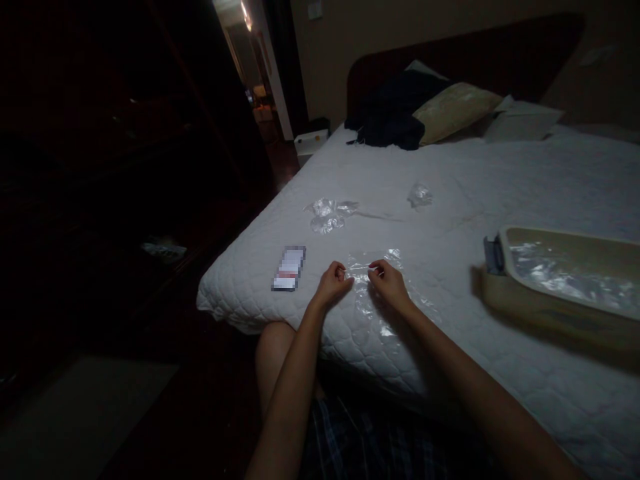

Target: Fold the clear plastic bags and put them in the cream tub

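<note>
A clear plastic bag (380,313) lies flat on the white quilted bed (500,187) near its front corner. My left hand (333,283) pinches the bag's top edge, fingers closed. Just to its right, my right hand (387,280) pinches the same edge, also closed. The two hands are a few centimetres apart. Left of my left hand lies a small flat card-like object (289,268).
Two crumpled clear plastic pieces (327,215) (419,195) lie farther up the bed. A beige tray-like container (565,287) lined with plastic sits at the right. Pillows (455,110) and dark clothing (395,110) rest by the headboard. Dark furniture stands left; my knee (273,353) is below.
</note>
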### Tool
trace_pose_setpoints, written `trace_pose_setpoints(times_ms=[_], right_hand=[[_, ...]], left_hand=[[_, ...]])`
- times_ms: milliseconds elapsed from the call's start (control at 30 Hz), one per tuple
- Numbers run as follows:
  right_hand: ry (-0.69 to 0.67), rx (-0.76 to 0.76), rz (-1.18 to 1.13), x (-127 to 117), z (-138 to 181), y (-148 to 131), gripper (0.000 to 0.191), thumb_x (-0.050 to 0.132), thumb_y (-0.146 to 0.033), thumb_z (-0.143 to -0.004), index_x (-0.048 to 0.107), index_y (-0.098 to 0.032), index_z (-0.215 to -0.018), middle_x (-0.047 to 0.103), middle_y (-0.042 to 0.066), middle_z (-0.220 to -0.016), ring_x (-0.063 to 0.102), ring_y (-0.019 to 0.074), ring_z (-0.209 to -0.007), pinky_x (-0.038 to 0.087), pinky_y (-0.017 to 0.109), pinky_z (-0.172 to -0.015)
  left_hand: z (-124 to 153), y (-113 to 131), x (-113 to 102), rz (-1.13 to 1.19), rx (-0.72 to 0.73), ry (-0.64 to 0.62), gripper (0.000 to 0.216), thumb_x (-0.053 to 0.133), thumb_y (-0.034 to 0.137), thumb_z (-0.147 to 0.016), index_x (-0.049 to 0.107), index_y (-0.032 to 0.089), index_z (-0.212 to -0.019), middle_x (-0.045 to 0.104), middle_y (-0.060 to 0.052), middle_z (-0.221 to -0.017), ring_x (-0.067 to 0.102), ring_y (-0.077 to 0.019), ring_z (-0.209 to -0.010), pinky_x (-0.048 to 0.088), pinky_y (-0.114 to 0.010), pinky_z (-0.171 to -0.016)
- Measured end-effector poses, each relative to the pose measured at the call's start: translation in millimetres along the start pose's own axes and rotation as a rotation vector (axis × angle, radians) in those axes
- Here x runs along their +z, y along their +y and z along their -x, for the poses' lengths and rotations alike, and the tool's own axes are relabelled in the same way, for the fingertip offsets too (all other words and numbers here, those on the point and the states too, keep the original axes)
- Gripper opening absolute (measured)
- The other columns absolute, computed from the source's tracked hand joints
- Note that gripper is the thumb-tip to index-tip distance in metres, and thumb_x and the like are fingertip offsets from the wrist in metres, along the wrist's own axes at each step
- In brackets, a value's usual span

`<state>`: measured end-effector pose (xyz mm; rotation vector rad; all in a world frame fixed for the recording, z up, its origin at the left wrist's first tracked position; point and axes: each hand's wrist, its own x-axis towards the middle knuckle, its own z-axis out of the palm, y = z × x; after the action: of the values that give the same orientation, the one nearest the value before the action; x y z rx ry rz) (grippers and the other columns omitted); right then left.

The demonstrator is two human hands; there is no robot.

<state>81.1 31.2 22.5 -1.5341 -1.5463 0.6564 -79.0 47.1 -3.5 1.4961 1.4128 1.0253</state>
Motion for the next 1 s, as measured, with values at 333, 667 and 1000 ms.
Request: trace_pose_setpoints(times_ms=[333,667,1000], right_hand=[[-0.224,-0.076,0.358,1.0,6.2,-3.8,0.018,0.045,-0.024,-0.075,0.061,-0.017,-0.073,0.062,0.004,-0.070,0.053,0.0129,-0.063,0.032,0.022,-0.056],[0.033,0.067,0.108,-76.4,-3.2,61.4,0.019,0.051,-0.033,-0.069,0.062,-0.017,-0.068,0.061,0.002,-0.061,0.053,0.0139,-0.056,0.036,0.024,-0.051],[0.180,0.271,-0.665,-96.6,7.2,103.6,0.030,0.064,-0.041,-0.062,0.056,-0.016,-0.074,0.055,-0.002,-0.056,0.048,0.0073,-0.043,0.038,0.018,-0.038]], left_hand=[[24.4,12.1,3.5,-0.560,0.274,0.000,0.015,0.045,0.028,-0.073,0.050,0.018,-0.064,0.048,0.003,-0.060,0.042,-0.0102,-0.057,0.027,-0.023,-0.055],[29.8,19.1,6.0,-0.490,0.192,0.072,0.018,0.045,0.028,-0.074,0.051,0.018,-0.061,0.048,0.002,-0.057,0.041,-0.0113,-0.056,0.026,-0.023,-0.054],[67.2,91.3,75.3,-0.800,0.589,-0.282,0.019,0.041,0.028,-0.083,0.056,0.017,-0.084,0.056,-0.007,-0.084,0.051,-0.0179,-0.078,0.037,-0.028,-0.068]])
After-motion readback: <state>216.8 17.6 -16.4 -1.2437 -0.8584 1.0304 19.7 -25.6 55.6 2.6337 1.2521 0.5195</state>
